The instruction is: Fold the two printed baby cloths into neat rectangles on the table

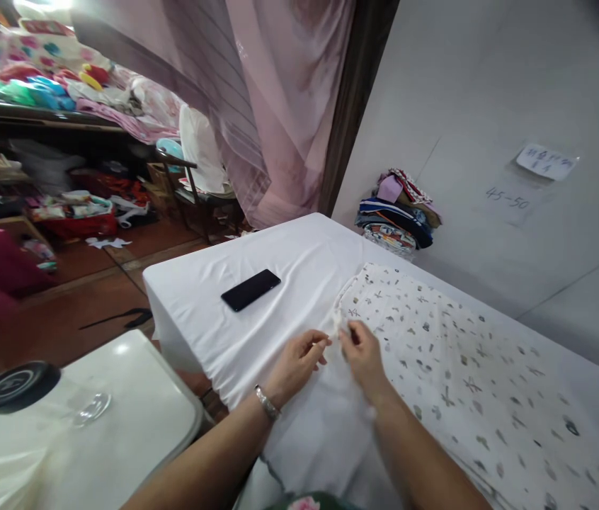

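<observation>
A white cloth printed with small grey-green motifs (437,354) lies spread over the right part of the white-covered table (289,255). At its left edge, my right hand (362,358) has thumb and fingers pinched on the gathered border. Just left of it, my left hand (299,361) has its fingers curled and thumb and forefinger brought together close to that same edge; whatever sits between them is too small to make out. A patterned metal bracelet (267,401) circles my left wrist. Beyond my left hand lies a black phone (250,290), flat on the table.
Folded clothes (398,216) are stacked against the wall at the table's far side. On the left, a white side table (134,397) holds a clear jar with a black lid (18,386). A pink curtain (278,106) hangs behind, near a chair (193,177).
</observation>
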The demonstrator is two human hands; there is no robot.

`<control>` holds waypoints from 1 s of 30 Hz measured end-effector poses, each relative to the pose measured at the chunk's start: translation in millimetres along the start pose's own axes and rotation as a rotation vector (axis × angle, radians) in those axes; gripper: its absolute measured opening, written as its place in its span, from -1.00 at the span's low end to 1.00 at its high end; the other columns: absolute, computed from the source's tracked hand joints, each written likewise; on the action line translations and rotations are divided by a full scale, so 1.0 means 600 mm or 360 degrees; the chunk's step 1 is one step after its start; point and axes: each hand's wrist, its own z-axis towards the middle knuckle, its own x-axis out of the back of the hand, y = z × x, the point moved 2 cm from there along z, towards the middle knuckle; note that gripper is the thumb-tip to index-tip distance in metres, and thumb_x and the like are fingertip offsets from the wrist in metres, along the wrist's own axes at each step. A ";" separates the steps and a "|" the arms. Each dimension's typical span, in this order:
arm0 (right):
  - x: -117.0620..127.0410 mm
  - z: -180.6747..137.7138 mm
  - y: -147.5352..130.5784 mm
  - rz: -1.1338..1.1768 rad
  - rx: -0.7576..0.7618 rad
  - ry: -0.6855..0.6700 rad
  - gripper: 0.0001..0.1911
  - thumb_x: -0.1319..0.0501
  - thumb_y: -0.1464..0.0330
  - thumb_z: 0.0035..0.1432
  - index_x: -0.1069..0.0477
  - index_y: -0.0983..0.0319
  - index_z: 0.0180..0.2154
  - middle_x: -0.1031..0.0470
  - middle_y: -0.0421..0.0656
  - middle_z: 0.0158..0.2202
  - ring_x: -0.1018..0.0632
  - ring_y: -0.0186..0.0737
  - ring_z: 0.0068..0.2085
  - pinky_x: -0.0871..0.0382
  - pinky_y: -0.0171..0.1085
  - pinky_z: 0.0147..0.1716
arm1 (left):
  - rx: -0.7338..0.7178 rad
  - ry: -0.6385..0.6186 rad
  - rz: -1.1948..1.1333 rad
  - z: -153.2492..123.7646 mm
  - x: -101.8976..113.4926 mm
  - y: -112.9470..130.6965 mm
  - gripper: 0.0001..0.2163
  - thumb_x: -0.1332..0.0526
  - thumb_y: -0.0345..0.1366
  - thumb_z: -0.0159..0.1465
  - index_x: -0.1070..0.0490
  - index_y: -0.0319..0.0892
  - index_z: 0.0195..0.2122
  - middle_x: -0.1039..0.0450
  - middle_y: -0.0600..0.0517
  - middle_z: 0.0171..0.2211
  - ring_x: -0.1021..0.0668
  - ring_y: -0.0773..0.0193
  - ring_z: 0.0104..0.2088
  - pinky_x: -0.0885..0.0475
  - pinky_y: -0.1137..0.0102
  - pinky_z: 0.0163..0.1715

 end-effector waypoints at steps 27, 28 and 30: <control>-0.041 -0.024 -0.034 -0.0590 0.0450 -0.0382 -0.87 -0.02 0.48 0.12 -0.25 0.17 -0.28 -0.35 -0.19 -0.29 -0.39 -0.22 -0.24 -0.29 -0.29 -0.25 | 0.0574 0.0089 -0.0293 0.029 0.004 -0.013 -0.64 -0.21 0.03 0.01 -0.27 -0.21 -0.54 -0.32 0.10 -0.69 -0.40 0.37 -0.65 -0.31 0.46 -0.60; -0.039 -0.027 -0.035 -0.0603 0.0454 -0.0392 -0.86 -0.02 0.47 0.13 -0.25 0.17 -0.25 -0.35 -0.19 -0.27 -0.39 -0.24 -0.22 -0.29 -0.29 -0.22 | 0.0576 0.0096 -0.0276 0.030 0.004 -0.010 -0.66 -0.20 0.01 0.01 -0.28 -0.21 -0.54 -0.32 0.10 -0.70 -0.39 0.38 -0.66 -0.29 0.47 -0.62; -0.032 -0.034 -0.036 -0.0664 0.0484 -0.0416 -0.79 -0.03 0.45 0.15 -0.25 0.18 -0.14 -0.36 -0.17 -0.23 -0.39 -0.23 -0.20 -0.30 -0.28 -0.20 | 0.0571 0.0124 -0.0211 0.034 0.007 -0.001 -0.68 -0.19 -0.02 0.02 -0.30 -0.22 -0.53 -0.34 0.08 -0.70 -0.40 0.37 -0.66 -0.28 0.47 -0.62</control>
